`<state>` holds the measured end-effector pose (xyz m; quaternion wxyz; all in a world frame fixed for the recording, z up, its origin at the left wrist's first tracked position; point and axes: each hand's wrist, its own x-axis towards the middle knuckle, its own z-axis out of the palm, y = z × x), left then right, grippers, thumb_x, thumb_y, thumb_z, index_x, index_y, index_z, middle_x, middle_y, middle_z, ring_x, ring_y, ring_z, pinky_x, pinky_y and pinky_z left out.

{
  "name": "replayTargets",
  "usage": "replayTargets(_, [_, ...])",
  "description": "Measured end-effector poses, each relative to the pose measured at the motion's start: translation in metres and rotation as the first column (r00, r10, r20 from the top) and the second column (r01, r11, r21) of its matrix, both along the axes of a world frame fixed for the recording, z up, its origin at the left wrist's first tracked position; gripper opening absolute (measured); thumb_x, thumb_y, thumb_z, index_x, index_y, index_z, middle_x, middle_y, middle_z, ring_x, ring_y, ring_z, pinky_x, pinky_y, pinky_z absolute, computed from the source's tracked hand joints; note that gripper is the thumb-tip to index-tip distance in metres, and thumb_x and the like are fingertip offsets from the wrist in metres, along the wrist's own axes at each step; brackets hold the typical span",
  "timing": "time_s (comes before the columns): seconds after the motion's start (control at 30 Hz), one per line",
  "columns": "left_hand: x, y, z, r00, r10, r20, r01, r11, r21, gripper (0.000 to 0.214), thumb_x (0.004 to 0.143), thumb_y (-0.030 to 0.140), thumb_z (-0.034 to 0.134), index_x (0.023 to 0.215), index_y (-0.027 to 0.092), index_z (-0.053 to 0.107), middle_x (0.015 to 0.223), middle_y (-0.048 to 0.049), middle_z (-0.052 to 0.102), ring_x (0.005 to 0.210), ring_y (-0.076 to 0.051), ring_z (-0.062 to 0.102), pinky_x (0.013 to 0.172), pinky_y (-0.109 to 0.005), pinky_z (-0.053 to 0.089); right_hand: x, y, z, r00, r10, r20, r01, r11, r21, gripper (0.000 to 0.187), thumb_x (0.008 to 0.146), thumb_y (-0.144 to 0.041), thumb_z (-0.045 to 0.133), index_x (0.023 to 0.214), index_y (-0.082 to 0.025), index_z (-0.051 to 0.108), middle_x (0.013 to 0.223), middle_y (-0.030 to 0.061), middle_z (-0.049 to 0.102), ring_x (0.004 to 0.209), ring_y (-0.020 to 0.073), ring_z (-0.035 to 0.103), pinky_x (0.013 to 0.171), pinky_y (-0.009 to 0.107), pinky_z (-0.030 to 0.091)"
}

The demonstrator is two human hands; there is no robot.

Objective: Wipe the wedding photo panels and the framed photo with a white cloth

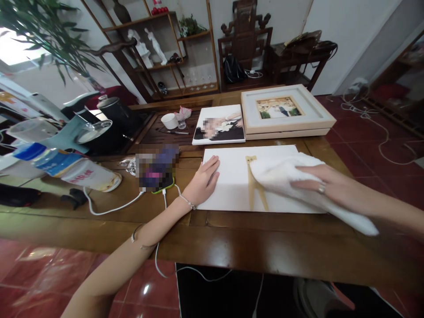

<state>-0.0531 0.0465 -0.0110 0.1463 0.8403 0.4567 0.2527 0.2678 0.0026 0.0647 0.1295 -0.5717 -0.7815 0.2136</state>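
A flat white panel (228,176) lies on the wooden table near its front edge. A beige forked strip (252,183), with two legs and small dark dots at its top, runs down the panel's middle. My left hand (202,180) rests on the panel's left side, fingers stretched out and holding nothing. Over the panel's right part, my right hand (313,176) grips a white cloth (281,172). The cloth touches the strip's upper right side, covers much of the panel's right half and trails beyond its front right corner, where it looks blurred.
Behind the panel are a photo print (218,126) and a pale wooden picture frame (288,110). To the left are a phone (164,183) with white cables, a plastic bottle (71,168) lying tilted, and a dark pot (99,137). The table edge (232,260) runs along the front.
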Motion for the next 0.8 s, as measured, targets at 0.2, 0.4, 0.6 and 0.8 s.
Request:
replayTargets(0.2, [-0.001,0.000,-0.001,1.000,-0.012,0.009,0.012,1.000,0.008,0.040,0.092,0.021,0.038,0.130,0.013,0.048,0.141,-0.0161,0.043,0.136,-0.026,0.033,0.111,-0.053,0.027,-0.044,0.054,-0.006,0.944,0.072,-0.321,-0.080,0.997,-0.011,0.029,0.088,-0.039,0.042,0.097,-0.020,0.062,0.112,0.0062,0.064,0.106,0.0273,0.056,0.096,0.043,0.038])
replayTargets(0.4, [-0.001,0.001,-0.001,1.000,-0.006,-0.011,0.006,1.000,-0.001,0.041,0.092,0.022,0.038,0.130,0.010,0.048,0.141,-0.0174,0.043,0.136,-0.027,0.034,0.111,-0.053,0.028,-0.074,0.056,-0.019,0.949,0.289,-0.122,-0.265,0.947,0.183,0.025,0.087,-0.024,0.039,0.097,-0.018,0.060,0.107,0.0091,0.065,0.109,0.0272,0.055,0.106,0.054,0.024])
replayTargets(0.6, [-0.002,0.001,-0.002,1.000,-0.005,0.006,0.005,1.000,0.009,0.041,0.092,0.023,0.038,0.130,0.012,0.048,0.141,-0.0160,0.043,0.136,-0.026,0.034,0.111,-0.052,0.028,-0.083,-0.021,-0.037,0.818,0.565,0.106,-0.568,0.764,0.307,0.028,0.073,-0.014,0.049,0.098,-0.014,0.063,0.133,0.0212,0.048,0.135,0.0323,0.027,0.107,0.064,0.010])
replayTargets(0.8, [-0.002,0.001,-0.002,1.000,-0.013,0.004,0.013,1.000,0.009,0.041,0.092,0.024,0.037,0.130,0.013,0.048,0.141,-0.0159,0.043,0.136,-0.026,0.034,0.111,-0.052,0.026,-0.083,-0.058,-0.033,0.752,0.656,0.066,-0.648,0.715,0.263,0.017,0.074,-0.023,0.055,0.087,-0.017,0.064,0.138,0.0186,0.045,0.136,0.0306,0.026,0.109,0.062,0.009])
